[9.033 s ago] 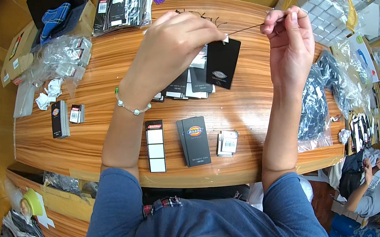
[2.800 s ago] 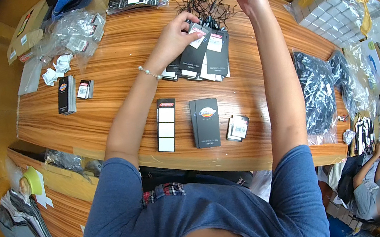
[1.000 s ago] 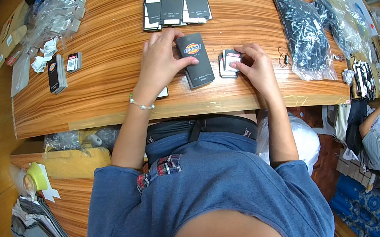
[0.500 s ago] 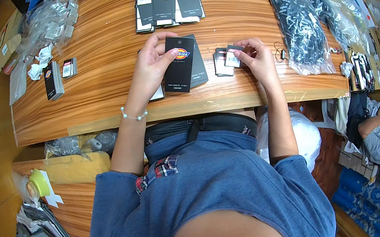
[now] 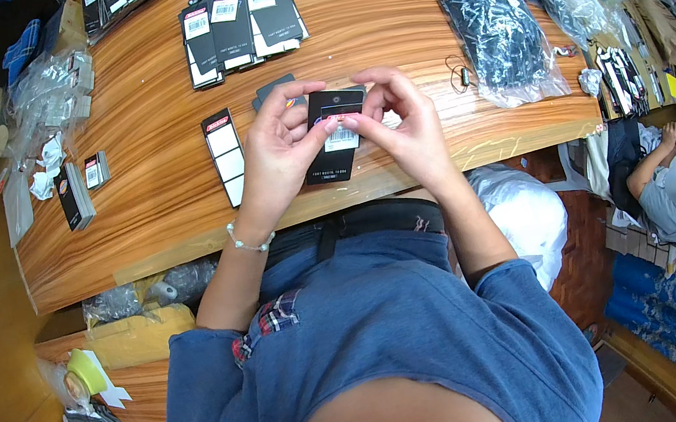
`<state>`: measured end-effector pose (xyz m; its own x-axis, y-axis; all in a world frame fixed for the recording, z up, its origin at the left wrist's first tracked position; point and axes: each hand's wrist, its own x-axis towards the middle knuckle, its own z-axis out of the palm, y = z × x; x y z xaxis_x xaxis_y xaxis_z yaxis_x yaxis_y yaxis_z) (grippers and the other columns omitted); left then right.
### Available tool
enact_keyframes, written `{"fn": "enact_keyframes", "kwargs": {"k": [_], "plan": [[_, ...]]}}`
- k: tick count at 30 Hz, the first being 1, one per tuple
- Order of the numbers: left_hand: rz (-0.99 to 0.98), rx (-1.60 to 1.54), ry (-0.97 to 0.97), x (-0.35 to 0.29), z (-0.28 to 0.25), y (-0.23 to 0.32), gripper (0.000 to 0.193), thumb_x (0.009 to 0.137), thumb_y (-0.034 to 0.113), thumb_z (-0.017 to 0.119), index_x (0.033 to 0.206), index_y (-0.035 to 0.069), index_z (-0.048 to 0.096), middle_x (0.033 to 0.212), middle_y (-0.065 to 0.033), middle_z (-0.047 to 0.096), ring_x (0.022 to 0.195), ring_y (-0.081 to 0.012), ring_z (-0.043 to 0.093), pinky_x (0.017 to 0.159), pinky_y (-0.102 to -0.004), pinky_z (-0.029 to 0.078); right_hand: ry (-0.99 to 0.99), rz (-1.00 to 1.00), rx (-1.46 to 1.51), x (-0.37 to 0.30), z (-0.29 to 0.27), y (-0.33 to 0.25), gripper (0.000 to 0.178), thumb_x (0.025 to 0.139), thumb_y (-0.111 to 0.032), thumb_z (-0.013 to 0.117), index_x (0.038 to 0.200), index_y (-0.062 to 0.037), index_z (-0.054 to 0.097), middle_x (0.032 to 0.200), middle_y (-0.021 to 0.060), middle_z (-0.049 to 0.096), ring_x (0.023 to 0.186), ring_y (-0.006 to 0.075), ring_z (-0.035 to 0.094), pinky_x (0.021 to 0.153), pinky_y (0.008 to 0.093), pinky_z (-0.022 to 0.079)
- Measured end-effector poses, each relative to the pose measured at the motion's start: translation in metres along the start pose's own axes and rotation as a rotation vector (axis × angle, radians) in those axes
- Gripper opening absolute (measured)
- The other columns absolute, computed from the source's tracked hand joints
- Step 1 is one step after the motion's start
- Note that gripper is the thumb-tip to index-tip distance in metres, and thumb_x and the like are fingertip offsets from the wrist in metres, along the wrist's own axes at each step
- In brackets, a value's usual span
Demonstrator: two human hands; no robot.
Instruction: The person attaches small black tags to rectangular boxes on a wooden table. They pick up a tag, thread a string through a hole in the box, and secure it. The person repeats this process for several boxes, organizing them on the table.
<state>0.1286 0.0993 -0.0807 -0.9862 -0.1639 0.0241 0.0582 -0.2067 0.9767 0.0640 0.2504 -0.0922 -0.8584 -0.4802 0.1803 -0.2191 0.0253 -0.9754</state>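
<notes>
Over the near edge of the table, my left hand (image 5: 279,138) pinches a black hang tag (image 5: 331,167) by its left side. My right hand (image 5: 407,123) is closed at the tag's right side on a small barcode label (image 5: 340,139), which lies over the tag's front. Both thumbs meet at the label's top edge. Left of my left hand lies a tag with white panels (image 5: 227,160). Dark tags (image 5: 274,87) show partly behind my left fingers. Farther back, several strung hang tags (image 5: 231,28) with barcode labels are stacked.
At left stand a stack of black tags (image 5: 74,198), a stack of small labels (image 5: 96,169), crumpled paper (image 5: 49,165) and clear plastic bags (image 5: 50,94). At right are a bag of black cords (image 5: 490,24) and a loose cord (image 5: 461,76). Another person (image 5: 669,182) sits at far right.
My right hand has brought a small label from the right over to the black tag, and both hands now meet there. The view has shifted, with the table appearing turned.
</notes>
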Motion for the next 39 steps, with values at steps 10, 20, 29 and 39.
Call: {"fn": "enact_keyframes", "kwargs": {"k": [10,20,29,39], "plan": [[0.543,0.161,-0.074,0.071,-0.023,0.1,0.029,0.082,-0.001,0.054,0.11,-0.001,0.046,0.095,-0.012,0.061,0.086,-0.0139,0.059,0.076,-0.0228,0.049,0.345,0.046,-1.009,0.022,-0.12,0.047,0.012,0.074,-0.01,0.062,0.08,-0.0002,0.06,0.07,0.0127,0.054,0.063,0.0263,0.053,0.06,0.035,0.043],[0.444,0.276,-0.353,0.103,-0.033,0.091,0.018,0.081,0.0,0.056,0.099,-0.001,0.055,0.09,-0.0056,0.062,0.085,-0.0108,0.059,0.077,-0.0217,0.049,0.362,0.13,-0.015,0.05,-0.129,0.039,0.002,0.081,-0.005,0.054,0.079,-0.0039,0.053,0.074,0.003,0.057,0.066,0.0057,0.048,0.062,0.0179,0.037],[0.275,0.395,-0.409,0.113,-0.045,0.086,0.019,0.08,0.005,0.058,0.098,-0.001,0.058,0.081,-0.0049,0.062,0.069,-0.0049,0.055,0.058,-0.0189,0.045,0.091,-0.019,0.531,0.135,-0.027,-0.028,0.002,0.082,-0.007,0.051,0.081,-0.0048,0.052,0.083,0.0102,0.06,0.078,0.0158,0.055,0.074,0.0269,0.041],[0.32,0.259,-0.247,0.14,-0.075,0.08,0.015,0.079,0.005,0.059,0.092,-0.003,0.058,0.079,-0.0069,0.063,0.072,-0.0098,0.06,0.066,-0.0222,0.048,-0.076,-0.025,0.813,0.197,0.039,-0.057,0.006,0.083,-0.008,0.05,0.088,-0.0046,0.051,0.082,0.0135,0.061,0.075,0.0209,0.058,0.081,0.0342,0.045]]}}
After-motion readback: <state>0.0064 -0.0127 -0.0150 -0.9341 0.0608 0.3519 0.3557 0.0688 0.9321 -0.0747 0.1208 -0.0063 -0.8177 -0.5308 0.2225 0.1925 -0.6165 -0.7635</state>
